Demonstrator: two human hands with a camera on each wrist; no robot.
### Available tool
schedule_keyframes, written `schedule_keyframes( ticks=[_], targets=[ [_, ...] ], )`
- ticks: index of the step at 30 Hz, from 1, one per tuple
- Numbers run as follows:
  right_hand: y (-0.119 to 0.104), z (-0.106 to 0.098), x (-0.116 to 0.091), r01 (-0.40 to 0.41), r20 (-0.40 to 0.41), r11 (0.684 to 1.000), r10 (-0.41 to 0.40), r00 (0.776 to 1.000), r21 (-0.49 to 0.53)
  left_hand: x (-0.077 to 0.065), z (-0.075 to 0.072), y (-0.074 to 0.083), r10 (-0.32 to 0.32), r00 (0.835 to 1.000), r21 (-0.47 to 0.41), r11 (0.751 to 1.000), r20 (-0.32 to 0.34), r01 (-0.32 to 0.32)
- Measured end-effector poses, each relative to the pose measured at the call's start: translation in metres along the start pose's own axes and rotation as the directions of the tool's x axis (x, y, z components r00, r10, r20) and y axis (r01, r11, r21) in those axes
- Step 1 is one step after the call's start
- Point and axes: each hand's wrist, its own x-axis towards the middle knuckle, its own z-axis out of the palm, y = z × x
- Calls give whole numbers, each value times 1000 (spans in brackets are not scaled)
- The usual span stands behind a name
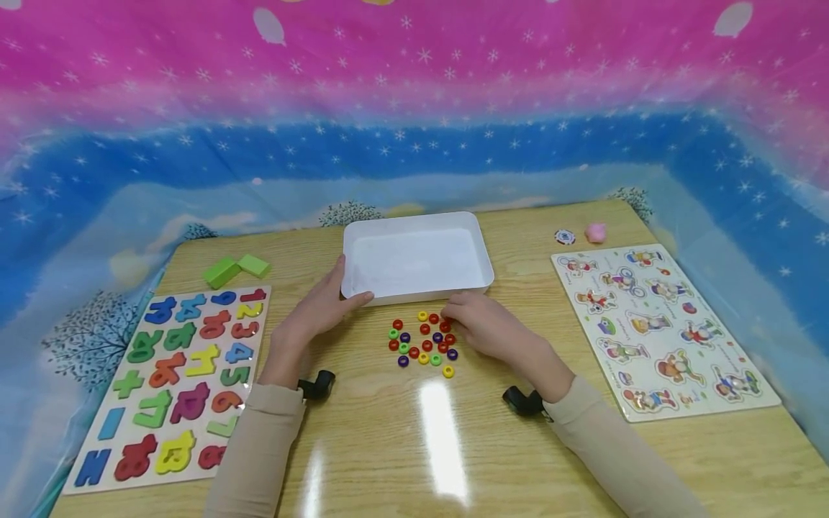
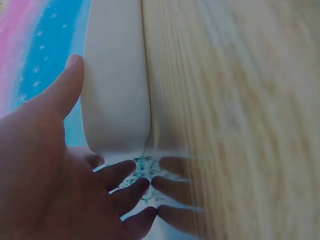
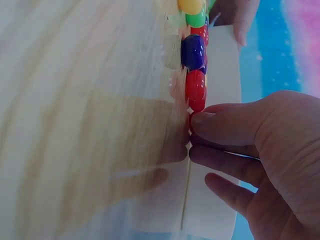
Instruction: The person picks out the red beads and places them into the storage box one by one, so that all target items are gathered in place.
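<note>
A white tray (image 1: 421,296) sits at the back middle of the wooden table. My left hand (image 1: 320,302) rests at its front left corner, thumb along the front rim, fingers by the left side. In the left wrist view those fingers are extended and spread beside the tray wall (image 2: 116,80). In front of the tray lies a loose cluster of small ring beads, red, yellow, green and purple, such as a yellow bead (image 1: 448,371). At the cluster's right edge my right hand (image 1: 486,327) pinches a red bead (image 3: 191,121) between thumb and index finger, low at the table.
At the left lies a number puzzle board (image 1: 220,356), with green blocks (image 1: 222,273) behind it. A picture puzzle board (image 1: 602,345) lies at the right, with a poker chip (image 1: 565,237) and a pink pig figure (image 1: 595,232) beyond it. Patterned cloth surrounds the table's back and sides.
</note>
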Motion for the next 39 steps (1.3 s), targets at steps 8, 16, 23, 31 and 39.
schedule_keyframes(
  ticks=[8, 16, 23, 31, 39],
  targets=[
    [0, -6, 1, -38, 22, 999, 38, 999, -19, 0, 1, 0, 26, 1000, -58, 998, -9, -27],
    [2, -33, 8, -50, -72, 998, 53, 996, 47, -1, 1, -1, 33, 999, -94, 995, -33, -36],
    [20, -36, 31, -119, -106, 989, 128, 986, 84, 0, 4, -1, 35, 999, -107, 993, -40, -39],
    [41, -18, 58, -237, -110, 961, 253, 961, 140, 1, 5, 0, 54, 998, -148, 987, -44, -60],
    [45, -4, 71, -289, -81, 948, 301, 950, 134, 1, 5, -1, 95, 994, -184, 977, -55, -104]
  ],
)
